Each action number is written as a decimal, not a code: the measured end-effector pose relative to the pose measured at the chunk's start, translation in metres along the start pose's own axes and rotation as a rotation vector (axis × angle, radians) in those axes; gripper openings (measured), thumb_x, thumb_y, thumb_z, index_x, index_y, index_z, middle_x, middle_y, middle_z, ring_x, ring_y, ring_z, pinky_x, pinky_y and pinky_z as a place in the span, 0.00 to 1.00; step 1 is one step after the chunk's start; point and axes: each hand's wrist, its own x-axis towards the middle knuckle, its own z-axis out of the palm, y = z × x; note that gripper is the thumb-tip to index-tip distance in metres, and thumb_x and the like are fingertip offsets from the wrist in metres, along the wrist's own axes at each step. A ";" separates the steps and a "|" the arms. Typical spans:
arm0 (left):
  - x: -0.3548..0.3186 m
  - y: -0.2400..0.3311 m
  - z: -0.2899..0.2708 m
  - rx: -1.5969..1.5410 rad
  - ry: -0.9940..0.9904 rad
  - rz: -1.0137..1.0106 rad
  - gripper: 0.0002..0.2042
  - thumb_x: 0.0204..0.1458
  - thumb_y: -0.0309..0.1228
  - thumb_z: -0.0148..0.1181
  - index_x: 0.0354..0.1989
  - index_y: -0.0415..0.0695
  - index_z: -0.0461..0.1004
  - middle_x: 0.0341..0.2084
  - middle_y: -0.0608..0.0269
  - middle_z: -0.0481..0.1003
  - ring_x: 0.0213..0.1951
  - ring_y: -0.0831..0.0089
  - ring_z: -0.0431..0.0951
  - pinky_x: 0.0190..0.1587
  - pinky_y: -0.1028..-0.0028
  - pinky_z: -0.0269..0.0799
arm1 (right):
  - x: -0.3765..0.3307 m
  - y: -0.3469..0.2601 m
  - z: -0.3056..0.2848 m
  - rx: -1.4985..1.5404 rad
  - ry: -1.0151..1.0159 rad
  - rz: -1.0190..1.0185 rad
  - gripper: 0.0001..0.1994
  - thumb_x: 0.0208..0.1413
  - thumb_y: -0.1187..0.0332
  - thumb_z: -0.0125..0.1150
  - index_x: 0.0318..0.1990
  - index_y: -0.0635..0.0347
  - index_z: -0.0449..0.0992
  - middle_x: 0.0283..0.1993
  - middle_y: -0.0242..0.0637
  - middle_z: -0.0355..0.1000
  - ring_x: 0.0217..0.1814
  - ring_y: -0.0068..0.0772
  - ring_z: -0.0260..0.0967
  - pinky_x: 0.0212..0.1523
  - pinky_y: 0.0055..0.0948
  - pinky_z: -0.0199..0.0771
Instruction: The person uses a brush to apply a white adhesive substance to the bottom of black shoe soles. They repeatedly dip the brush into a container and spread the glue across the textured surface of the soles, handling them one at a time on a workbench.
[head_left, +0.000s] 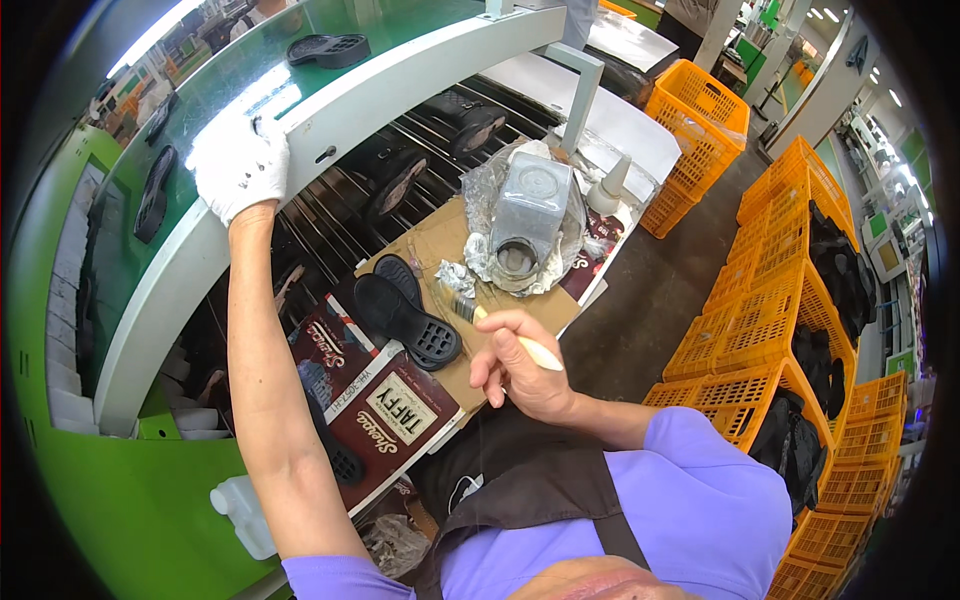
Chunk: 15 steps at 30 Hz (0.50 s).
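My right hand (525, 365) is closed round the pale handle of a small brush (470, 308), its bristles over a sheet of cardboard (430, 235). Just left of the brush, a black shoe sole (385, 310) lies partly over another black sole (400, 275). My left arm stretches up to the frame of a green-topped conveyor (400, 85). There my left hand (240, 170), in a white glove, rests at the frame's edge; glare hides its fingers. More black soles (328, 50) lie on the green surface, one of them (155, 195) left of the glove.
A clear plastic jar (538, 195) with crumpled plastic stands beyond the brush, beside a white nozzle bottle (609, 188). Dark shoes (395, 175) sit on metal rods under the frame. Orange crates (730, 340) line the right side. A white jug (243, 515) is at lower left.
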 end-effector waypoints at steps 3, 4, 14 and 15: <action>-0.001 0.000 -0.003 0.025 0.004 0.001 0.14 0.49 0.42 0.49 0.33 0.52 0.79 0.30 0.57 0.77 0.31 0.59 0.78 0.38 0.65 0.71 | 0.003 -0.029 0.019 0.093 -0.142 -0.219 0.13 0.63 0.60 0.41 0.49 0.56 0.58 0.29 0.48 0.70 0.15 0.27 0.65 0.16 0.18 0.66; -0.001 0.001 -0.001 0.037 0.007 0.010 0.14 0.49 0.43 0.49 0.34 0.52 0.79 0.31 0.57 0.77 0.32 0.59 0.78 0.38 0.65 0.71 | 0.002 -0.038 0.026 0.148 -0.199 -0.270 0.14 0.62 0.59 0.44 0.48 0.55 0.55 0.31 0.50 0.70 0.22 0.35 0.68 0.22 0.24 0.71; -0.003 0.007 -0.001 0.126 -0.034 0.004 0.14 0.49 0.44 0.48 0.29 0.49 0.77 0.26 0.59 0.76 0.31 0.61 0.77 0.38 0.66 0.71 | -0.012 -0.064 0.096 0.418 -0.355 -0.902 0.19 0.50 0.49 0.59 0.36 0.46 0.58 0.26 0.36 0.70 0.44 0.40 0.66 0.55 0.39 0.54; -0.003 0.002 -0.005 0.122 -0.011 0.003 0.14 0.49 0.44 0.48 0.29 0.50 0.77 0.26 0.58 0.77 0.31 0.61 0.77 0.38 0.66 0.71 | -0.021 -0.068 0.105 0.463 -0.302 -0.832 0.15 0.51 0.53 0.59 0.34 0.45 0.59 0.24 0.34 0.69 0.43 0.39 0.66 0.55 0.39 0.53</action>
